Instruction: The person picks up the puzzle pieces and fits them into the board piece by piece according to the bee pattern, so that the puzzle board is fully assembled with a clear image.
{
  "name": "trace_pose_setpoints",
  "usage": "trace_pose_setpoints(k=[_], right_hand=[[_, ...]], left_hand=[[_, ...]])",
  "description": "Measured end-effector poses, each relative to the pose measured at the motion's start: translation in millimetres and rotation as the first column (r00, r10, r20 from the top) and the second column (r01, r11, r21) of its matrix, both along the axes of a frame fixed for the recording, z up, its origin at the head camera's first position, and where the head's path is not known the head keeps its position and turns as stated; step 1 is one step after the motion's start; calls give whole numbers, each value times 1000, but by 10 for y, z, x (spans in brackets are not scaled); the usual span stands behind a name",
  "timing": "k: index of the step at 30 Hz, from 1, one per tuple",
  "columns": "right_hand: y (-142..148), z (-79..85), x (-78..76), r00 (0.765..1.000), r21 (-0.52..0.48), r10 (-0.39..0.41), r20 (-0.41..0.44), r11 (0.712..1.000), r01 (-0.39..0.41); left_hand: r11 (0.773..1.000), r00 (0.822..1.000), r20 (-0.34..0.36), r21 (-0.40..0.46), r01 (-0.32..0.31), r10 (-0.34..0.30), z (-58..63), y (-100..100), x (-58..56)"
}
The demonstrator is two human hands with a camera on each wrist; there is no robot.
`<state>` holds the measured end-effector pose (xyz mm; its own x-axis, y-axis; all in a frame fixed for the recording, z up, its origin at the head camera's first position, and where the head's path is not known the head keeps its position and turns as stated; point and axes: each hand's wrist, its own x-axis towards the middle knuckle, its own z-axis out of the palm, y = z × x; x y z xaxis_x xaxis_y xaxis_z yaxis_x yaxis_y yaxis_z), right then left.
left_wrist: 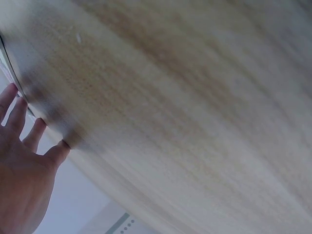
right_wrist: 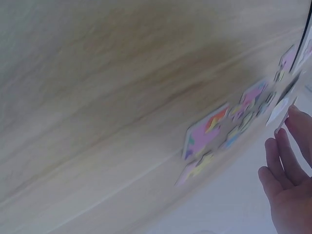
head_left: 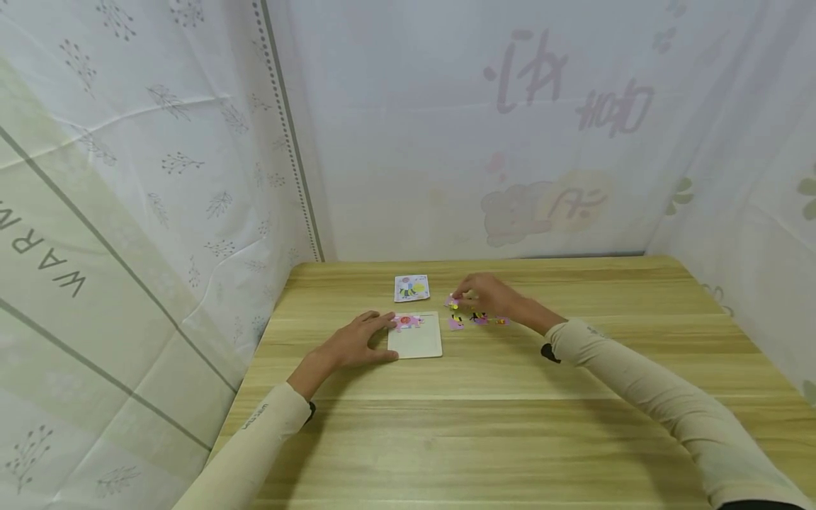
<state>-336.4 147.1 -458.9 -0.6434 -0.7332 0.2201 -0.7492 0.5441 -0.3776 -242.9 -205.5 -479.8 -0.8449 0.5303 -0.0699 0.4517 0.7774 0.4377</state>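
Note:
A pale square puzzle board [head_left: 417, 345] lies flat on the table, with a pink picture part [head_left: 408, 322] along its far edge. My left hand [head_left: 357, 341] touches the board's left side, its fingers spread and thumb near the front corner; the left wrist view shows the same hand [left_wrist: 27, 161] with straight fingers. To the right, my right hand [head_left: 491, 294] pinches a small puzzle piece [head_left: 452, 304] between thumb and fingers. In the right wrist view that thin piece [right_wrist: 284, 117] appears edge-on at the fingertips. Several loose purple and yellow puzzle pieces [head_left: 456, 323] lie below the right hand.
Behind the board lies a square picture card [head_left: 411, 288] showing a bee. The wood-grain table [head_left: 446, 439] reaches back to a printed curtain [head_left: 408, 177], and another curtain side [head_left: 159, 212] hangs along the left edge.

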Motion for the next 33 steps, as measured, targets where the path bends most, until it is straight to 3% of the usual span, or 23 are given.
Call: trace_pose_setpoints(k=[11, 18, 25, 33], right_hand=[[-205, -9, 131, 999, -10, 54, -10, 999, -54], [-350, -78, 189, 997, 23, 27, 67, 999, -28], [-460, -117, 192, 995, 43, 101, -6, 994, -101], [-573, -99, 205, 994, 114, 107, 1, 988, -106]], left_hand=[[1000, 1000, -3, -6, 5, -5, 40, -4, 9], [1000, 1000, 9, -4, -1, 1, 20, -1, -2], [1000, 1000, 18, 0, -1, 1, -14, -8, -17], [1000, 1000, 13, -3, 1, -1, -6, -13, -15]])
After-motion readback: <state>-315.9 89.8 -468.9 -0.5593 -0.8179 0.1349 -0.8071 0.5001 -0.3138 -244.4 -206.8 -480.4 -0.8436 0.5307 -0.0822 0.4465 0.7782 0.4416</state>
